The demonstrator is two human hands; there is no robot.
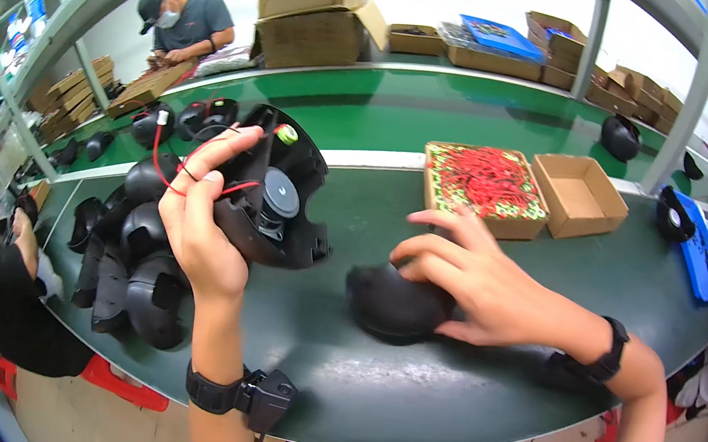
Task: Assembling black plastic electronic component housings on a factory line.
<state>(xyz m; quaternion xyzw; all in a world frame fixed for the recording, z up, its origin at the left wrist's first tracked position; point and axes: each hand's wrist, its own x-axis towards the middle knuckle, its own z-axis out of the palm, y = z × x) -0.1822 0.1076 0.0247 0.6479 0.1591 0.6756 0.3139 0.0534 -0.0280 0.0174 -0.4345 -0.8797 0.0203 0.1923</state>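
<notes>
Raised over the left part of the dark green table, my left hand [211, 242] is closed on an open black speaker housing [312, 165]. A round grey speaker [282, 195] sits inside it, and a red wire [164, 169] with a white connector loops past my fingers. A green-and-white piece [287, 134] shows at the housing's upper edge. My right hand [485, 285] grips a rounded black shell [387, 307] from above, thumb and fingers bent round its right side. That shell rests on the table; its far side is partly hidden by my fingers.
Several black shells [152, 306] are piled at the left. A cardboard box of red wires [486, 181] stands beyond my right hand, beside an open cardboard box [579, 198]. A blue tray [700, 256] lies at the right. Co-workers sit left, right and behind the green conveyor [407, 97].
</notes>
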